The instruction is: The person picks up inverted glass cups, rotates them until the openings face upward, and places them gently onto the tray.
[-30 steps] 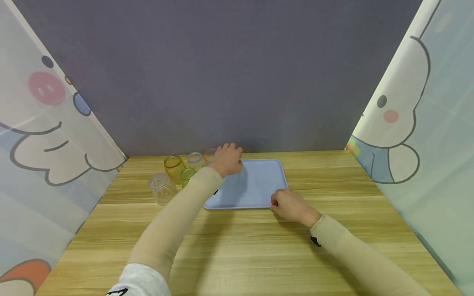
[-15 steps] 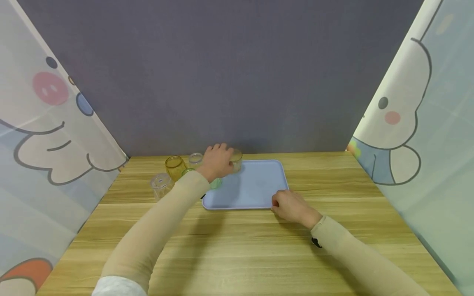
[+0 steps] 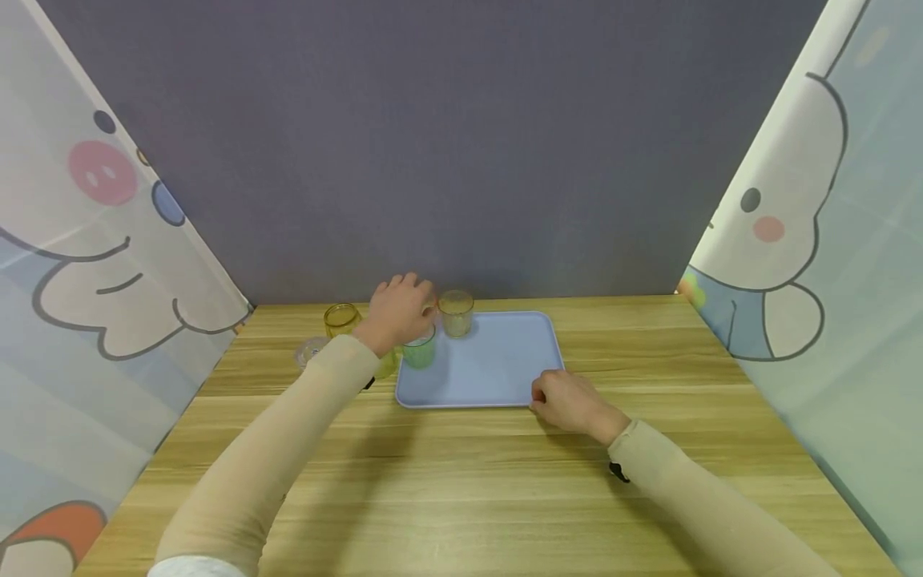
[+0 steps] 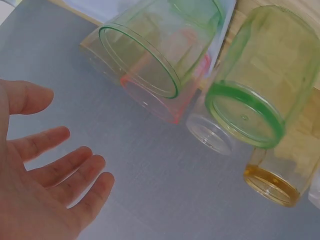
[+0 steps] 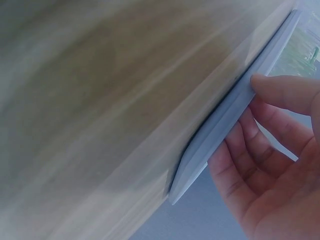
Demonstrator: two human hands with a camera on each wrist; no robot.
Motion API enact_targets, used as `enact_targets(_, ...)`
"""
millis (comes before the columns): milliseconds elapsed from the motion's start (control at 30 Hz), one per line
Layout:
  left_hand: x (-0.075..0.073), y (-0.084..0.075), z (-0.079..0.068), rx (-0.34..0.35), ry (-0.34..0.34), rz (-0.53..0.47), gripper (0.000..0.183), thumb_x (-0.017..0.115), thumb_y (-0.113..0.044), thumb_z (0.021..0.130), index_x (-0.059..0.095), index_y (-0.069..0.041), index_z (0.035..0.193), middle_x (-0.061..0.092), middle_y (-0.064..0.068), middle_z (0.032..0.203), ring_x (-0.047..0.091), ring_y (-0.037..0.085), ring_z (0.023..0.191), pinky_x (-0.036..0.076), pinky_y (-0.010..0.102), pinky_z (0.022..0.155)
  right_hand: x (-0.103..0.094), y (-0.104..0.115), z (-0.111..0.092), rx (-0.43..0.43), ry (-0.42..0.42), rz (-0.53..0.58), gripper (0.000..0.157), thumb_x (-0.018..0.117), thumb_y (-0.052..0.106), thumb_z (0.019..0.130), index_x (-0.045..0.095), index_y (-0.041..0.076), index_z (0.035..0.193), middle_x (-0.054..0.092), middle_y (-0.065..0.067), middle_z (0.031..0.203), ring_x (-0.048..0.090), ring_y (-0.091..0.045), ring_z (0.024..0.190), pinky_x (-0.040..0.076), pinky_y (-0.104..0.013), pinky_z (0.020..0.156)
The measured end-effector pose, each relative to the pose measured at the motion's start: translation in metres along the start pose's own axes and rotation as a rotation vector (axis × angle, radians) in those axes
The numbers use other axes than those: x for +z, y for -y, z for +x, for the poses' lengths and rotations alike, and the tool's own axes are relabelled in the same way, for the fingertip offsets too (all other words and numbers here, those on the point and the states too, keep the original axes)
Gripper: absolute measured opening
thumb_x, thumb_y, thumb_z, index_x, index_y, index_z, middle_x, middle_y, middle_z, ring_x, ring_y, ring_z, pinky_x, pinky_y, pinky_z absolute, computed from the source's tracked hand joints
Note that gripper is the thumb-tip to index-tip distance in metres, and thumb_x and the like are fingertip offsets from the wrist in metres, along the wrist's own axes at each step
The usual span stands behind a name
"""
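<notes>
My left hand hovers above the cups left of the tray, touching none; in the left wrist view its fingers are spread and relaxed. On the blue tray stand a smoky-yellow cup at the back left and a clear green cup in front of it. A second green cup rests upside down beside the tray, near a red-rimmed cup and a clear cup. My right hand holds the tray's front right corner, thumb outside the rim and fingers curled over it.
An amber cup and another clear cup stand further left, partly behind the left forearm. A grey wall rises at the table's back edge. Printed curtains border both sides of the wooden table.
My left hand has moved left, away from the smoky-yellow cup, leaving that cup and the green cup on the tray in sight. The right hand has stayed at the tray's corner.
</notes>
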State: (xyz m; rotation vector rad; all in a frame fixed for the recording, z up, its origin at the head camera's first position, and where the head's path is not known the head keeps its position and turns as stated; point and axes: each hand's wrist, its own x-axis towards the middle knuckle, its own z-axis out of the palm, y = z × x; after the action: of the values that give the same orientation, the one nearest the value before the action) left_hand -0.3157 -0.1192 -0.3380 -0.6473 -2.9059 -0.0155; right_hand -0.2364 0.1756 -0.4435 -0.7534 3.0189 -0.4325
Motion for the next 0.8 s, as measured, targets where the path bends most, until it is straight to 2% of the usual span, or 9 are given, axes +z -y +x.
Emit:
enact_targets(133,-0.002,0.005,-0.005,-0.005,-0.006,-0.009,0.045,0.055,-0.032,0.093,0.053,-0.007,0.131,0.052,0.015,0.124,0.047,0.035,0.113,0.039,0.052,0.094,0.001,-0.001,0.001,0.002,0.005,0.005,0.015,0.072,0.020,0.084,0.065,0.018,0.071,0.056,0.008,0.071,0.049,-0.008,0.062,0.042,-0.027,0.052)
enact_targets(300,-0.004,0.012,-0.011,-0.024,0.006,-0.014,0.047,0.051,-0.030,0.094,0.049,-0.006,0.135,0.050,0.016,0.126,0.046,0.036,0.116,0.038,0.053,0.095,0.002,-0.002,0.002,-0.002,0.002,0.000,0.015,0.072,0.019,0.084,0.065,0.018,0.070,0.056,0.008,0.071,0.050,-0.008,0.062,0.042,-0.027,0.052)
enact_targets(467,-0.004,0.020,-0.017,-0.054,0.038,-0.023,0.050,0.051,-0.030,0.093,0.048,-0.005,0.136,0.049,0.018,0.129,0.044,0.038,0.119,0.038,0.055,0.096,0.001,-0.002,0.002,-0.001,0.002,-0.006,0.015,0.072,0.020,0.083,0.064,0.018,0.070,0.056,0.007,0.071,0.050,-0.009,0.063,0.042,-0.028,0.052)
enact_targets(700,-0.002,0.030,-0.025,-0.091,0.091,-0.033,0.056,0.053,-0.039,0.094,0.047,-0.005,0.138,0.049,0.020,0.129,0.045,0.039,0.118,0.039,0.056,0.095,0.001,-0.003,0.002,0.006,0.002,-0.004,0.016,0.072,0.020,0.083,0.064,0.018,0.070,0.055,0.007,0.071,0.050,-0.009,0.063,0.042,-0.029,0.053)
enact_targets(800,0.001,0.034,-0.027,-0.106,0.108,-0.038,0.054,0.053,-0.036,0.094,0.047,-0.006,0.138,0.048,0.021,0.131,0.043,0.040,0.120,0.039,0.057,0.095,0.003,-0.003,0.002,0.002,-0.003,-0.003,0.016,0.072,0.020,0.083,0.064,0.018,0.069,0.055,0.007,0.071,0.050,-0.009,0.063,0.042,-0.029,0.053)
